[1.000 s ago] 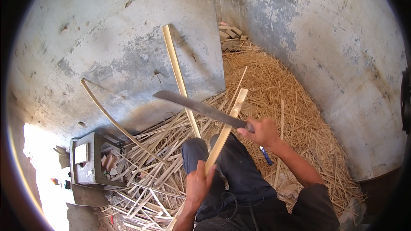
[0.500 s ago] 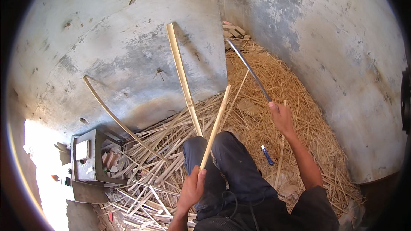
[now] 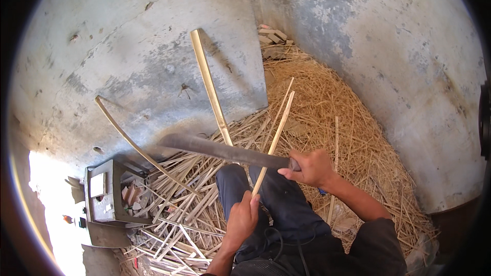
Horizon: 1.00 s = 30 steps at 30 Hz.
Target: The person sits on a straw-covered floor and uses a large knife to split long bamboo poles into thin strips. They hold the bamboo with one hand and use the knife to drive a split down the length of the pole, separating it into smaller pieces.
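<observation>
My left hand (image 3: 242, 219) is closed around the lower end of a pale bamboo strip (image 3: 276, 135), which slants up and away over my knees. A long, broad-bladed machete (image 3: 220, 149) lies level across that strip, its tip toward the left and slightly blurred. Its handle end is wrapped by my right hand (image 3: 310, 167), just right of the strip. In this view the blade overlaps the strip; whether they touch I cannot tell. Behind the blade, a wider split bamboo length (image 3: 209, 84) leans on the wall, its lower part partly hidden.
A curved bamboo strip (image 3: 133, 143) leans on the left wall. Beside it, a grey wooden box-like stand (image 3: 102, 194) holds broken pieces. Split strips (image 3: 174, 245) cover the floor at left, straw-like shavings (image 3: 327, 92) at right. Bricks (image 3: 272, 36) sit in the corner.
My right hand has come down and left, swinging the machete from upright to level across the strip. The strip in my left hand has shifted right. My right forearm now mostly covers the blue tube-like object.
</observation>
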Available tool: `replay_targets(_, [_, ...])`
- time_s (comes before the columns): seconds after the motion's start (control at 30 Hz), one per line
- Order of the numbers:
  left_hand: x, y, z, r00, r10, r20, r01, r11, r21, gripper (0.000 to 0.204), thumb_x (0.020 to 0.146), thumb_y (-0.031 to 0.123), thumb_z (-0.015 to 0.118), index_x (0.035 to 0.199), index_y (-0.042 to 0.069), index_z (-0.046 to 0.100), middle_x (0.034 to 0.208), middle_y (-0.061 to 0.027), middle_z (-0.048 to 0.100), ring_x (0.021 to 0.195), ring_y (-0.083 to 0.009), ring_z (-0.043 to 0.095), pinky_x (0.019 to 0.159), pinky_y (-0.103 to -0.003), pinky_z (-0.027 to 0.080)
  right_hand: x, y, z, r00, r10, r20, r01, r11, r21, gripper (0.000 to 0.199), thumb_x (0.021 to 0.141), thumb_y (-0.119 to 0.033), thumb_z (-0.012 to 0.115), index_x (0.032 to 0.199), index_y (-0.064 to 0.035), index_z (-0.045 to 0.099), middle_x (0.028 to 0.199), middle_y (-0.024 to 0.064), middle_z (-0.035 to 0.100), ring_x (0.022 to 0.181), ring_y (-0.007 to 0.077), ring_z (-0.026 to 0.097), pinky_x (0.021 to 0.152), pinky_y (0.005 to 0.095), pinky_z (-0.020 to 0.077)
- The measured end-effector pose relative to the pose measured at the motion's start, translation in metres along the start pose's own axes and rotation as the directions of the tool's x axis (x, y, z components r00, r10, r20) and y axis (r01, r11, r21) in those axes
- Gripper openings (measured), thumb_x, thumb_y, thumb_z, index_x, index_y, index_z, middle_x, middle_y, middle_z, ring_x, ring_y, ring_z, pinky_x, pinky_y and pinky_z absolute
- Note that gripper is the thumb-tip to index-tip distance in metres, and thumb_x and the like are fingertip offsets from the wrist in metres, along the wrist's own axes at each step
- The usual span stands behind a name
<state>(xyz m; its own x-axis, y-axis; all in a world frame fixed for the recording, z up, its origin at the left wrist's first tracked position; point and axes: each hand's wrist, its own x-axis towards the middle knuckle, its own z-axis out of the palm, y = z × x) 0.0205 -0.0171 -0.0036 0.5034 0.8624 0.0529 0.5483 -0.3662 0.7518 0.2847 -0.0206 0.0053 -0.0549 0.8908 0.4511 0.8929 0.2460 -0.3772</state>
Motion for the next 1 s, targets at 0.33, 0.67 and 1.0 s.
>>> replay_targets(0.33, [-0.02, -0.024, 0.006, 0.996, -0.09, 0.003, 0.088, 0.983, 0.159, 0.03, 0.108, 0.031, 0.046, 0.096, 0.003, 0.049, 0.063, -0.0278, 0.059, 0.062, -0.0533, 0.058, 0.054, -0.062, 0.042, 0.017, 0.046, 0.0, 0.985, 0.171, -0.002, -0.17, 0.982, 0.083, 0.066, 0.093, -0.07, 0.055, 0.088, -0.0062, 0.071, 0.053, 0.0093, 0.06, 0.049, 0.0277, 0.063, 0.048, 0.0403, 0.049])
replay_targets(0.67, [-0.063, -0.036, -0.032, 0.987, -0.161, 0.01, 0.151, 0.946, 0.288, 0.033, 0.105, 0.034, 0.052, 0.094, 0.003, 0.052, 0.059, -0.0238, 0.06, 0.056, -0.0468, 0.062, 0.051, -0.056, 0.047, 0.02, 0.215, -0.008, 0.71, 0.695, -0.115, -0.696, 0.717, 0.037, 0.072, 0.102, -0.068, 0.043, 0.062, -0.0079, 0.049, 0.049, 0.0006, 0.036, 0.044, 0.0164, 0.037, 0.047, 0.0376, 0.0336])
replay_targets(1.0, [-0.07, -0.155, -0.114, 0.893, -0.195, -0.406, 0.362, 0.847, 0.389, 0.032, 0.103, 0.034, 0.059, 0.091, 0.004, 0.055, 0.059, -0.0168, 0.061, 0.052, -0.0383, 0.064, 0.048, -0.048, 0.045, -0.127, 0.229, 0.11, 0.298, 0.913, 0.278, -0.841, 0.113, 0.53, 0.065, 0.102, -0.066, 0.042, 0.063, -0.0145, 0.041, 0.049, 0.0004, 0.038, 0.04, 0.0164, 0.039, 0.044, 0.0333, 0.0356])
